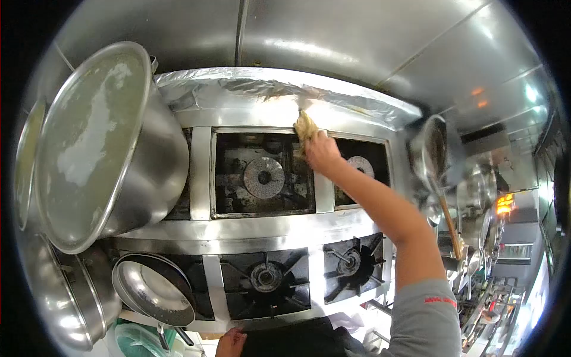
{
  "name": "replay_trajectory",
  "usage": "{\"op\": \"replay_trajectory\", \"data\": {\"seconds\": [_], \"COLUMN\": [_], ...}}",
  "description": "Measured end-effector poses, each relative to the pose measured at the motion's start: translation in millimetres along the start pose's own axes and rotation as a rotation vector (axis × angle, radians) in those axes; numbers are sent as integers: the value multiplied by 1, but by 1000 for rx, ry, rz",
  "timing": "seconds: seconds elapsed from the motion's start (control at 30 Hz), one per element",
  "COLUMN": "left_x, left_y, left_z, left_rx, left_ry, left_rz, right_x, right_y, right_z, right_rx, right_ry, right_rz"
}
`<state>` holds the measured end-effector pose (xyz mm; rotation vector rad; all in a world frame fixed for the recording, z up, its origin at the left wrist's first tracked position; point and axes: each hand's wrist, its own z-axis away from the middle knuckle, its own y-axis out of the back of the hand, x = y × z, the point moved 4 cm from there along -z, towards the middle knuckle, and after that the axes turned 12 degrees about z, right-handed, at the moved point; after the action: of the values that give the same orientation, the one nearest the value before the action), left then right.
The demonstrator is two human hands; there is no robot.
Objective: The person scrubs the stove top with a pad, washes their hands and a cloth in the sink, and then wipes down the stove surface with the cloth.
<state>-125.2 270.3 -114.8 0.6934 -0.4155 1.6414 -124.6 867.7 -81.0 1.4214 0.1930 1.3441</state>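
Note:
My right hand (323, 153) is closed on a crumpled yellowish cloth (306, 126). The cloth touches the steel strip at the back of the stove (262, 229), between two rear burner wells. Beneath my forearm lies the right rear burner (360, 166), partly covered; the left rear burner (264, 177) shows a round perforated disc in a dark, stained well without a grate. My left hand (231, 343) is low in the view by the stove's front edge, fingers bent and partly out of sight; whether it grips anything is unclear.
A large steel pot (148, 160) full of cloudy greenish liquid stands at the left. Frying pans (156, 285) lie at the front left. Front burners (266, 276) carry black grates. Crumpled foil (250, 89) lines the back ledge. Pans and a wooden-handled utensil (450, 226) are at the right.

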Motion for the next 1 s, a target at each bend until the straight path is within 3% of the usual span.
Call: {"op": "replay_trajectory", "data": {"seconds": [0.17, 0.23, 0.3, 0.33, 0.37, 0.4, 0.43, 0.47, 0.5, 0.53, 0.57, 0.6, 0.63, 0.7, 0.77, 0.9, 0.97, 1.0], "left_x": [6, 2, 2, -1, -13, -33, -47, -27, -32, -39, -44, -48, -49, -35, -17, -1, 44, 53], "left_y": [5, 7, 10, 11, 12, 10, 8, 10, 9, 6, 6, 7, 10, 10, 13, 11, 4, 5], "left_z": [10, 17, 25, 28, 28, 29, 32, 35, 41, 40, 35, 37, 39, 44, 41, 15, 10, 7], "left_rx": [46, 86, 85, 75, 84, 99, 103, 92, 65, 29, 3, 36, 38, 30, -26, -82, -82, -107], "left_ry": [-65, -106, -88, -55, -49, -37, -20, -84, -66, -57, -55, -161, -135, 8, -39, -79, -29, -109], "left_rz": [41, 145, 71, -7, -13, 10, 27, -23, -48, -14, 16, -34, -53, 35, -68, -313, -328, -353], "right_x": [-30, -43, -15, 1, 22, 43, 56, 62, 67, 55, 38, 23, 16, -2, -17, -75, -93, -86], "right_y": [8, -7, 32, 20, 12, 27, 6, -3, 0, -41, -51, -57, -59, -61, -38, -3, 13, 10], "right_z": [70, 99, 118, 115, 101, 89, 65, 53, 39, 21, 28, 45, 65, 116, 159, 185, 201, 215], "right_rx": [176, 140, -578, -546, -282, -168, 147, -45, 210, 180, 356, 435, 522, 346, -143, 518, 618, 699], "right_ry": [-18, 175, 255, 332, 382, 239, 353, -104, -152, -257, -329, -351, -368, -157, 88, -301, -270, -255], "right_rz": [-81, -217, -790, -921, -969, -883, -768, -1295, -1046, -1098, -944, -956, -956, -1032, -1046, -1100, -927, -987]}}
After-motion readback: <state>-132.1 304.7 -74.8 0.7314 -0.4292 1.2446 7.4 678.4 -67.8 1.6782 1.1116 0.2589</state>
